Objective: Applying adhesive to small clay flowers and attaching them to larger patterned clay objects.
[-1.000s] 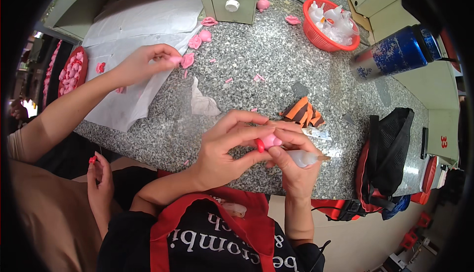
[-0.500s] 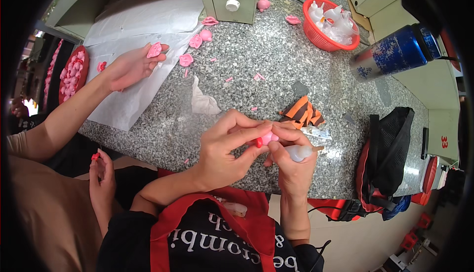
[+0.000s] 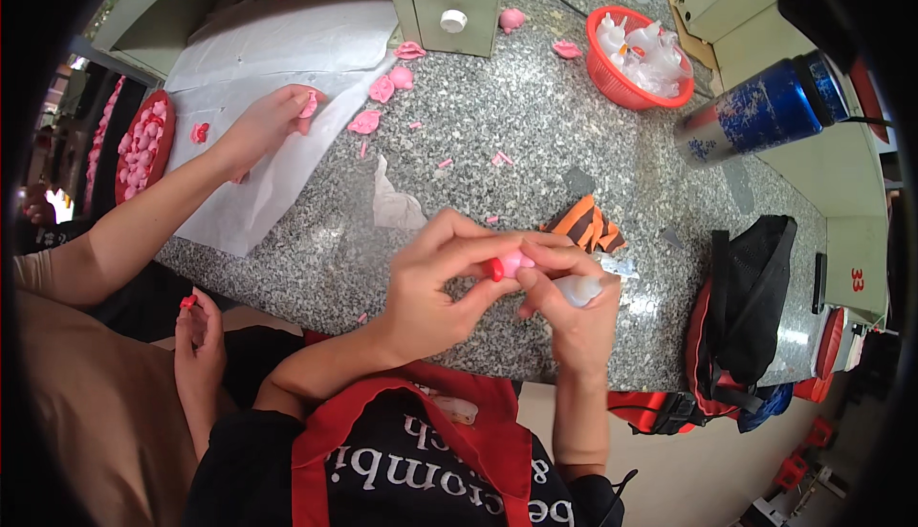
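Co-worker's hand (image 3: 263,125) now back on white sheet (image 3: 258,58), left hand (image 3: 435,283) pinching small pink piece (image 3: 513,262), right hand (image 3: 574,302) gripping small clear bottle (image 3: 579,289), both just below striped orange cloth (image 3: 585,226) on surface (image 3: 535,135)

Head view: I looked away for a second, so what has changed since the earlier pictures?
The co-worker's hand drew back leftward from the loose pink pieces onto the white sheet, now holding a pink piece. The left hand and right hand stayed together, gripping the small pink piece and the little squeeze bottle.

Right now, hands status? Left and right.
Left hand: closed on a small pink piece.
Right hand: closed on a small white bottle, fingertips also on the pink piece.
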`<state>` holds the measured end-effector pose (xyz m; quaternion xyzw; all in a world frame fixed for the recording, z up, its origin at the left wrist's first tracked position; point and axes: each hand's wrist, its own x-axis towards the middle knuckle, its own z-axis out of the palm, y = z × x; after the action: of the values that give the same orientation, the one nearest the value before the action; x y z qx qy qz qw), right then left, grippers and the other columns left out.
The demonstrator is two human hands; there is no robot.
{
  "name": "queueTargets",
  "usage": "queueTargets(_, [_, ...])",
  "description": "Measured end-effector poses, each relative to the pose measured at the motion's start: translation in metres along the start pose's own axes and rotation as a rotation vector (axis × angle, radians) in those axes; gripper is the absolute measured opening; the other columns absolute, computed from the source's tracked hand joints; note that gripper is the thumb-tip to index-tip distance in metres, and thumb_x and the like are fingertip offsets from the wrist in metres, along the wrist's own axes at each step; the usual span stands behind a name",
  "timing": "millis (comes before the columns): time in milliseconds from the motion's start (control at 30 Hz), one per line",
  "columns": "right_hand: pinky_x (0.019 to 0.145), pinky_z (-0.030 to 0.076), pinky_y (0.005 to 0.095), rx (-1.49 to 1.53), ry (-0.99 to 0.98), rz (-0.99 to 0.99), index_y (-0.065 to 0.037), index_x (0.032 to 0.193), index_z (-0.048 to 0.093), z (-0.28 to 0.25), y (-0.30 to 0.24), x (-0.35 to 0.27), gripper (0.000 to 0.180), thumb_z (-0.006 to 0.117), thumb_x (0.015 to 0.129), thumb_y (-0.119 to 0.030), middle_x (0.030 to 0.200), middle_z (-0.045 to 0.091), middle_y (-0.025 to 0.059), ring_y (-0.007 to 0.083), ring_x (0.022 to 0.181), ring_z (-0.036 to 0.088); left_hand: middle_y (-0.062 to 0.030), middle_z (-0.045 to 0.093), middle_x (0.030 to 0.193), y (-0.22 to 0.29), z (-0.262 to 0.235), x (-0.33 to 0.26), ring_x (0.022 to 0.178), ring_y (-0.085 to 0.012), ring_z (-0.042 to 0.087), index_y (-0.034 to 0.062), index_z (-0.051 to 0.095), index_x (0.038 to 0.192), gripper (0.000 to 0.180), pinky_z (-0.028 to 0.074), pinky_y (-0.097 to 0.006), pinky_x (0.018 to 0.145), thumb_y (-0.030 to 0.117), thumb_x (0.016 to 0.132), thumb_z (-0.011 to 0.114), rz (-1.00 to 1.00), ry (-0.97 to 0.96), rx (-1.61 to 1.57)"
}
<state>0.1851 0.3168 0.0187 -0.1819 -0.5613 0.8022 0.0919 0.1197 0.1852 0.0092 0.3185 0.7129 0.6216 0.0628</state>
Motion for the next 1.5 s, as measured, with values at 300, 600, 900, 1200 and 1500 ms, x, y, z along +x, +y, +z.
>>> queueTargets(300, [0.072,0.047,0.0322,-1.005,-0.213,-0.669,-0.004,0.098,0.06,0.046,0.0,0.146,0.041,0.073,0.063,-0.023,0.097,0.058,0.0122,0.0259,0.084,0.058,-0.0086,0.053,0.09,0.009,-0.042,0.011,0.082,-0.015,0.055,-0.0012,0.058,0.099,0.031,0.046,-0.026,0.075,-0.003,0.069,0.065,0.065,0.316,-0.031])
queueTargets(600, [0.074,0.047,0.0384,-1.353,-0.269,-0.571,-0.012,0.097,0.062,0.091,0.029,0.198,0.048,0.073,0.058,-0.04,0.105,0.056,0.0097,0.0311,0.086,0.058,-0.0067,0.057,0.09,-0.018,-0.095,0.002,0.087,-0.0123,0.052,-0.0043,0.056,0.099,0.029,0.039,-0.024,0.08,-0.001,0.072,0.063,-0.187,0.415,0.027])
queueTargets(900, [0.069,0.048,0.0372,-1.19,-0.288,-0.62,-0.011,0.088,0.064,0.101,0.033,0.192,0.026,0.065,0.064,-0.021,0.09,0.06,0.0119,0.0299,0.078,0.06,-0.0061,0.059,0.091,-0.045,-0.106,-0.009,0.085,-0.0115,0.055,-0.0032,0.056,0.1,0.027,0.043,-0.024,0.077,-0.001,0.074,0.062,-0.397,0.43,-0.293])
queueTargets(1200, [0.066,0.048,0.0369,-1.355,-0.106,-0.583,-0.009,0.084,0.066,0.113,0.036,0.193,0.026,0.065,0.065,-0.027,0.082,0.061,0.0147,0.032,0.071,0.06,-0.0056,0.059,0.09,-0.043,-0.114,-0.005,0.085,-0.0109,0.055,-0.003,0.057,0.1,0.027,0.042,-0.023,0.077,-0.001,0.074,0.061,-0.436,0.483,-0.402])
queueTargets(1500, [0.043,0.039,0.022,-0.659,-0.236,-0.203,0.005,0.095,0.059,0.137,0.02,0.167,0.031,0.06,0.074,-0.018,0.066,0.058,0.0037,0.0092,0.045,0.051,-0.0058,0.059,0.093,-0.058,-0.118,-0.012,0.088,-0.0111,0.054,-0.0022,0.057,0.1,0.028,0.043,-0.024,0.079,0.0,0.073,0.063,-0.352,0.475,-0.27])
